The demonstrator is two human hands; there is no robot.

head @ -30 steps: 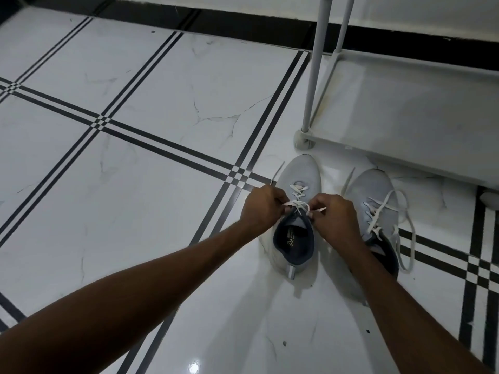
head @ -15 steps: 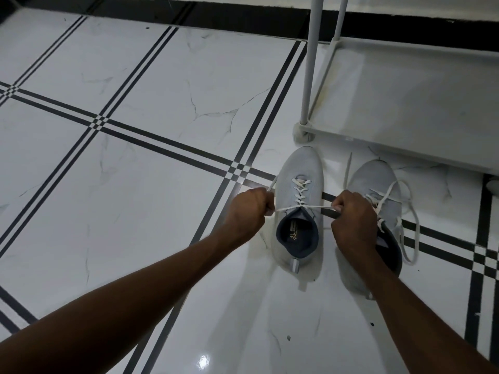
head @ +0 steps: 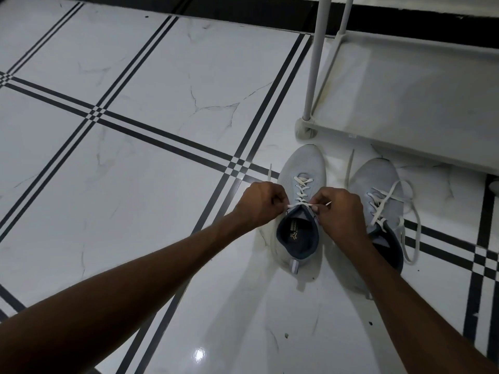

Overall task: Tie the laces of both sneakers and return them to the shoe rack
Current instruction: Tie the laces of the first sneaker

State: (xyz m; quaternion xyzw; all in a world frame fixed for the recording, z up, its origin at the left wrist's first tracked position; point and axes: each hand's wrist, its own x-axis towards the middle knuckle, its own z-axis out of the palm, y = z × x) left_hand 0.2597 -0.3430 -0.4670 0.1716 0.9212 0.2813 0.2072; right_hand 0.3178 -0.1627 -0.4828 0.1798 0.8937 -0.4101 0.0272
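With both fists closed on lace ends (head: 299,205) left hand (head: 259,205) and right hand (head: 340,209) flanking the sneaker (head: 299,211), toe toward the shoe rack (head: 405,109): pull crosswise.

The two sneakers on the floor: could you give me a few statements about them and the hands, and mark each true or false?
1. Both hands, the left hand and the right hand, pinch the lace of the left sneaker. True.
2. The right sneaker is already tied in a neat bow. False: its laces lie loose, looping onto the floor.
3. Both sneakers sit on the shoe rack. False: they stand on the floor in front of it.
4. The sneakers' toes point toward the rack. True.
5. The floor is plain wood. False: it is white tile with black stripes.
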